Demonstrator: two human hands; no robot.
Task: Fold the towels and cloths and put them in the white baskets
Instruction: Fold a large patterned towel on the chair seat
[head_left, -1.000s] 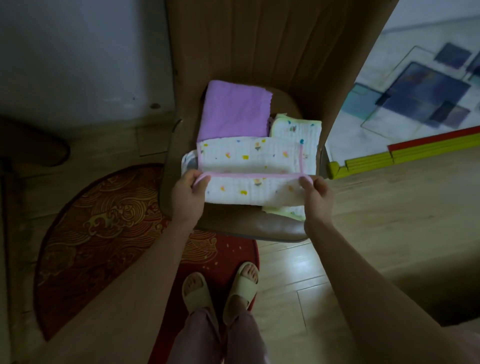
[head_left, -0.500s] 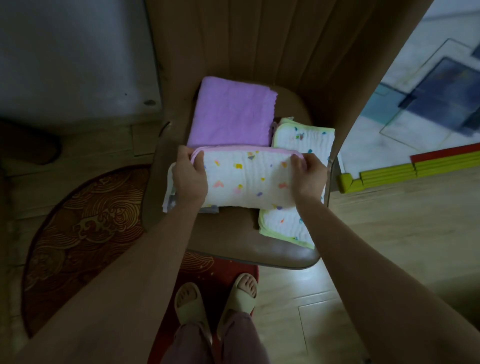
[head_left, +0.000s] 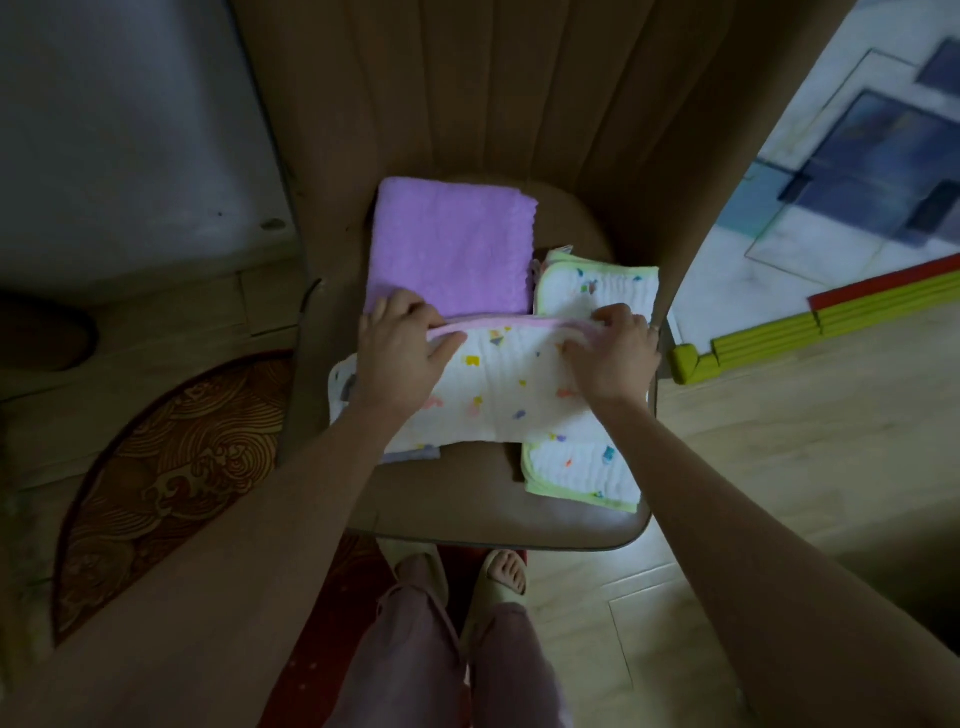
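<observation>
Folding the pink-edged cloth (head_left: 498, 384) on the chair (head_left: 467, 525), I have both hands at its far hem: left hand (head_left: 402, 348) pinching the hem at ten o'clock, right hand (head_left: 608, 353) with fingers curled round it at two o'clock. To do this well, I'd line the pink hems up, then press flat along the crease. I count one purple towel (head_left: 452, 244) at twelve, one green-edged cloth (head_left: 582, 473) underneath at four, another cloth peeking out at eight. No white baskets show.
</observation>
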